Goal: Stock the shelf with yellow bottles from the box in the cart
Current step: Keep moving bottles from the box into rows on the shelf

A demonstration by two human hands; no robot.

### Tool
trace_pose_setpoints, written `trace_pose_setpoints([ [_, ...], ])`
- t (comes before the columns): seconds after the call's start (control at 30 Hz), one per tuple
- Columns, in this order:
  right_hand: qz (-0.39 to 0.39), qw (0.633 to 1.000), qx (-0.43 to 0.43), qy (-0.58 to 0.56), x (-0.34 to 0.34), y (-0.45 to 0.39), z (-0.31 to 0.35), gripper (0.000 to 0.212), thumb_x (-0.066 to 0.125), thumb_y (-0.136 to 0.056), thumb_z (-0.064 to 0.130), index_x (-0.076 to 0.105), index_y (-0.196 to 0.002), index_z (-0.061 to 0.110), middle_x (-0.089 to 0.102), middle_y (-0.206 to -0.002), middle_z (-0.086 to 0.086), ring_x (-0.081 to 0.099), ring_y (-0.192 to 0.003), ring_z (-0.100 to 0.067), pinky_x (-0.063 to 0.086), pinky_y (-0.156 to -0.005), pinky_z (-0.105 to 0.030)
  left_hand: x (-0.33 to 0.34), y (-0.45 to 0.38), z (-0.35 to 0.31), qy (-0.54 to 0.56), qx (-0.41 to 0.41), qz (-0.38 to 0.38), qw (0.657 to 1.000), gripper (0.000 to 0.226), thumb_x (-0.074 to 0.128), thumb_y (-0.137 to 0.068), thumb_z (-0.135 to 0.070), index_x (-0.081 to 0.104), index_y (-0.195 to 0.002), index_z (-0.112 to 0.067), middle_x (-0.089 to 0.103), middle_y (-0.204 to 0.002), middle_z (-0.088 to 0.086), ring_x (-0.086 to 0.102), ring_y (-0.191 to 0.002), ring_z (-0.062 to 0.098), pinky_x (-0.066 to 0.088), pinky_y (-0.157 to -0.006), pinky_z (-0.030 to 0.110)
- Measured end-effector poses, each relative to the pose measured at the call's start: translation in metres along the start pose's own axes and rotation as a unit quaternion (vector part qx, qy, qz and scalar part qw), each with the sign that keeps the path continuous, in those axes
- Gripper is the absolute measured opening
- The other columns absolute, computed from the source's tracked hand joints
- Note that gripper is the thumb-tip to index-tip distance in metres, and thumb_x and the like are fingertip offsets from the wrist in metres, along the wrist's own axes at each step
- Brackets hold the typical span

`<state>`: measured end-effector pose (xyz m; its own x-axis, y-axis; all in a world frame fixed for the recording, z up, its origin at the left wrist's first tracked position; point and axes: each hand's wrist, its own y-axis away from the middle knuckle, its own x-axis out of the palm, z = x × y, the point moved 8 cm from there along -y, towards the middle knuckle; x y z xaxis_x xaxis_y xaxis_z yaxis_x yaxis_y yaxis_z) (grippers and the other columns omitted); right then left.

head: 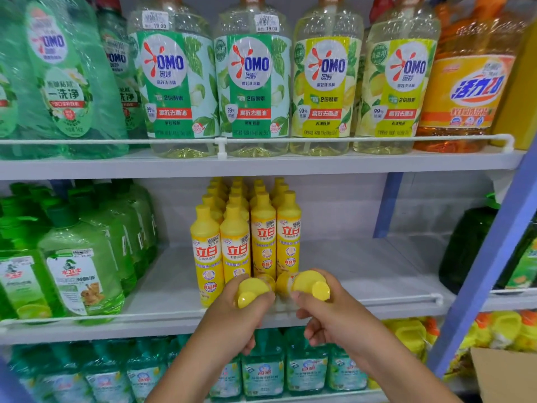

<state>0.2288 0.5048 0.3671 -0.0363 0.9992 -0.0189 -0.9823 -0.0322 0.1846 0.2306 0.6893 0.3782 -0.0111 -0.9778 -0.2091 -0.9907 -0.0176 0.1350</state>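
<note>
I'm facing a tall store rack: the middle shelf (pixel 363 274) is the one I'm filling, with a white wire rail along its front edge. Above it stand large clear detergent jugs (pixel 252 77); at the shelf's left end sit green pump bottles (pixel 81 266), and a dark green jug (pixel 467 248) stands at its right end.

Near the middle of the shelf, the block of yellow bottles (pixel 247 237) runs in four files from the back wall toward the front edge. The two left files reach further forward than the two right ones.

My left hand (pixel 229 315) grips one yellow bottle (pixel 250 289) by its shoulder, cap toward me, and my right hand (pixel 328 321) grips a second yellow bottle (pixel 308 283) the same way. Both are just over the front rail, pointed at the short files.

I judge this the placing step: next I should stand each bottle upright in those two gaps, labels forward, without nudging the neighbours. A cardboard box corner (pixel 502 370) shows at lower right; the cart is out of view.
</note>
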Motion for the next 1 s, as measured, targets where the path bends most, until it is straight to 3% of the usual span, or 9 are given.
trace_pose_setpoints([
  [0.13,-0.026,0.996,-0.028,0.078,-0.001,-0.005,0.014,0.026,0.071,-0.087,0.048,0.055,-0.107,0.049,0.072,-0.089,-0.012,0.061,-0.054,-0.021,0.054,-0.057,-0.032,-0.011,-0.011,-0.024,-0.067,0.042,-0.013,0.997,0.013,0.063,-0.086,-0.053,0.059,-0.093,-0.043,0.07,-0.073,0.011,0.049,-0.039,0.016,0.043,-0.044,0.023],
  [0.27,-0.066,0.979,-0.08,0.175,-0.008,-0.017,0.028,0.018,0.062,-0.089,0.059,0.054,-0.1,0.047,0.072,-0.077,-0.007,0.06,-0.046,-0.019,0.053,-0.049,-0.031,-0.016,-0.027,-0.047,-0.166,0.096,-0.032,0.981,0.029,0.06,-0.084,-0.065,0.067,-0.086,-0.037,0.061,-0.05,-0.012,0.049,-0.034,0.006,0.039,-0.042,0.018],
  [0.37,-0.082,0.963,-0.1,0.237,-0.015,-0.028,0.044,0.027,0.057,-0.087,0.068,0.054,-0.099,0.045,0.072,-0.069,-0.003,0.059,-0.042,-0.018,0.052,-0.046,-0.03,-0.019,-0.042,-0.064,-0.242,0.122,-0.071,0.96,0.04,0.057,-0.078,-0.076,0.066,-0.072,-0.038,0.058,-0.047,-0.015,0.06,-0.054,0.012,0.044,-0.053,0.024],
  [0.47,-0.085,0.928,-0.126,0.339,-0.019,-0.044,0.065,0.042,0.047,-0.083,0.079,0.058,-0.097,0.041,0.07,-0.061,0.003,0.062,-0.044,-0.016,0.057,-0.055,-0.033,-0.017,-0.058,-0.081,-0.306,0.125,-0.101,0.938,0.054,0.055,-0.08,-0.075,0.059,-0.059,-0.025,0.059,-0.047,-0.01,0.06,-0.056,0.013,0.041,-0.052,0.026],
  [0.57,-0.109,0.888,-0.173,0.412,-0.023,-0.064,0.086,0.064,0.042,-0.074,0.089,0.068,-0.101,0.036,0.072,-0.076,0.006,0.067,-0.065,-0.018,0.059,-0.069,-0.037,-0.014,-0.079,-0.098,-0.398,0.107,-0.136,0.901,0.063,0.049,-0.079,-0.081,0.056,-0.064,-0.02,0.065,-0.059,-0.001,0.062,-0.064,0.016,0.048,-0.059,0.03],
  [0.63,-0.123,0.881,-0.194,0.413,-0.029,-0.078,0.099,0.063,0.046,-0.074,0.087,0.072,-0.095,0.034,0.073,-0.082,0.006,0.068,-0.078,-0.019,0.057,-0.073,-0.037,-0.013,-0.091,-0.111,-0.448,0.109,-0.163,0.872,0.059,0.05,-0.08,-0.079,0.055,-0.069,-0.022,0.061,-0.064,-0.002,0.06,-0.07,0.02,0.049,-0.062,0.031],
  [0.73,-0.129,0.889,-0.195,0.395,-0.04,-0.098,0.111,0.059,0.059,-0.074,0.08,0.068,-0.07,0.021,0.064,-0.063,0.0,0.066,-0.071,-0.022,0.052,-0.066,-0.036,-0.007,-0.104,-0.127,-0.465,0.129,-0.172,0.859,0.049,0.06,-0.08,-0.072,0.062,-0.078,-0.022,0.056,-0.068,-0.005,0.058,-0.076,0.023,0.048,-0.064,0.031],
  [0.87,-0.082,0.917,-0.204,0.333,-0.036,-0.119,0.11,0.065,0.054,-0.054,0.086,0.073,-0.076,0.028,0.068,-0.063,0.002,0.068,-0.07,-0.019,0.055,-0.067,-0.039,0.0,-0.112,-0.139,-0.486,0.14,-0.174,0.845,0.039,0.063,-0.08,-0.068,0.062,-0.091,-0.031,0.067,-0.1,-0.003,0.062,-0.097,0.022,0.043,-0.07,0.028],
  [1.0,-0.088,0.903,-0.227,0.354,-0.04,-0.128,0.115,0.054,0.062,-0.066,0.078,0.071,-0.075,0.026,0.06,-0.058,0.006,0.061,-0.062,-0.013,0.05,-0.06,-0.036,0.009,-0.118,-0.145,-0.524,0.187,-0.152,0.817,0.046,0.055,-0.081,-0.074,0.065,-0.112,-0.041,0.067,-0.111,-0.009,0.062,-0.104,0.016,0.045,-0.073,0.026],
])
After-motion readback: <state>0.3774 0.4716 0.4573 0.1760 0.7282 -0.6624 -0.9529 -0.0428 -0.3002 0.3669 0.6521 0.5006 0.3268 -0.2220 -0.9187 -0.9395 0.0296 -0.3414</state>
